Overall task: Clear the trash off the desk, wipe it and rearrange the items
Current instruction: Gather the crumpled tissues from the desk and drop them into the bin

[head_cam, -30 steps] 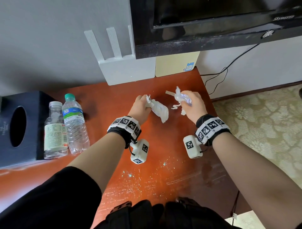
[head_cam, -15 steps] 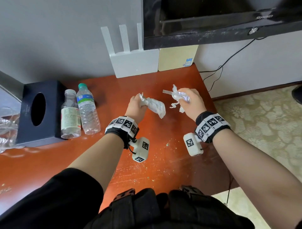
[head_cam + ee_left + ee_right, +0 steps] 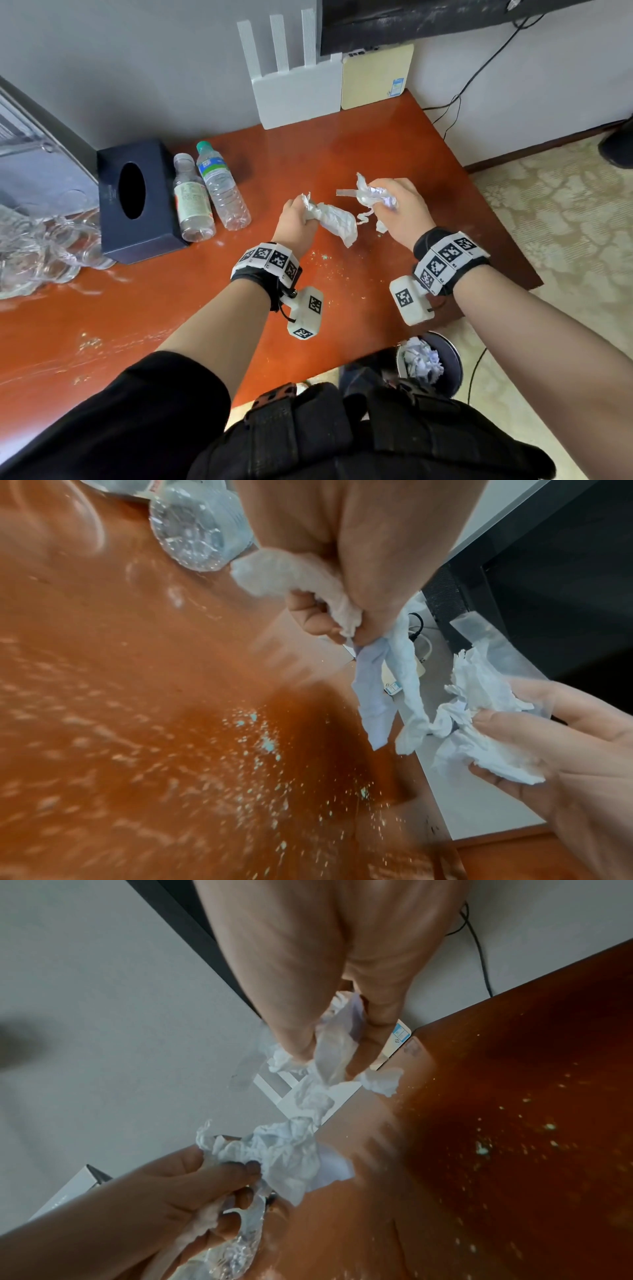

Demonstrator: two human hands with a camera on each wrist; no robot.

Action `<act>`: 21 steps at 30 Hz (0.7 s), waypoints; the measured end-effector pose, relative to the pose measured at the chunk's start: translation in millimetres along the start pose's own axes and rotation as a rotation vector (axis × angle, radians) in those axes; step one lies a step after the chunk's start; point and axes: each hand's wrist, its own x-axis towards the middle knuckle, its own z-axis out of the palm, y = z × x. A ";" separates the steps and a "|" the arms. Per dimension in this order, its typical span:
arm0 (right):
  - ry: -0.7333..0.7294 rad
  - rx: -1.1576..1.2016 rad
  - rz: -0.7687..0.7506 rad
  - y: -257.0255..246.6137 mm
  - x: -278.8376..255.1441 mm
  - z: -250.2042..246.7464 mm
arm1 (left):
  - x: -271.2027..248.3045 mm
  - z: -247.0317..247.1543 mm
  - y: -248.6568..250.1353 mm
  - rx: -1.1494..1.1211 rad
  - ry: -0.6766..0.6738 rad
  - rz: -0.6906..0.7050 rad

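Above the middle of the reddish-brown desk (image 3: 376, 147) my left hand (image 3: 297, 219) grips a crumpled white tissue (image 3: 334, 222) that trails to the right. My right hand (image 3: 394, 205) holds a second wad of crumpled paper scraps (image 3: 371, 197), with a strip hanging below it. The left wrist view shows the left hand's tissue (image 3: 342, 607) squeezed in the fingers and the other wad (image 3: 479, 718) in the right hand. In the right wrist view the right hand pinches its paper wad (image 3: 335, 1039). Small pale crumbs (image 3: 322, 263) lie scattered on the desk below both hands.
Two clear plastic bottles (image 3: 212, 195) stand beside a dark tissue box (image 3: 137, 202) at the left. Clear crumpled plastic (image 3: 41, 250) lies further left. A white foam block (image 3: 294, 92) and a beige box (image 3: 376, 78) stand at the back. A bin holding paper (image 3: 424, 359) sits below the desk's front edge.
My view has pulled back and tilted down, bringing the bin and the clear plastic into sight. Both hands have kept their paper wads and stayed close together over the desk.
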 end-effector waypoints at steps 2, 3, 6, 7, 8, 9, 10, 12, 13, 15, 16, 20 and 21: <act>0.019 0.015 0.006 -5.1 -21.7 5.8 | -17.3 -3.9 -5.2 0.015 -0.018 0.026; 0.031 0.022 0.015 -6.9 -32.6 8.5 | -26.0 -5.3 -7.0 0.025 -0.032 0.040; 0.071 0.041 0.038 -11.2 -64.3 15.4 | -49.4 -5.8 -13.2 0.032 -0.074 0.072; 0.081 0.046 0.042 -11.4 -74.6 17.7 | -56.8 -5.1 -15.1 0.028 -0.089 0.080; 0.089 0.051 0.047 -11.7 -84.4 19.0 | -63.7 -3.8 -16.8 0.028 -0.101 0.091; 0.093 0.057 0.054 -11.6 -93.8 19.9 | -70.7 -2.2 -17.9 0.033 -0.111 0.106; 0.093 0.063 0.060 -11.5 -103.1 20.5 | -77.7 -0.3 -18.9 0.038 -0.115 0.121; 0.091 0.078 0.069 -10.3 -121.7 20.4 | -91.2 4.1 -19.6 0.033 -0.123 0.145; 0.089 0.086 0.069 -9.2 -129.9 19.6 | -97.3 6.3 -19.2 0.030 -0.126 0.152; 0.088 0.096 0.076 -6.0 -144.0 17.4 | -107.3 11.4 -18.2 0.038 -0.139 0.159; 0.089 0.098 0.079 -3.4 -150.0 16.0 | -111.5 15.0 -17.4 0.045 -0.147 0.160; 0.094 0.106 0.090 14.8 -172.4 8.0 | -129.1 37.7 -7.4 0.090 -0.184 0.143; 0.098 0.111 0.087 21.8 -178.5 4.5 | -134.6 45.4 -2.8 0.096 -0.193 0.128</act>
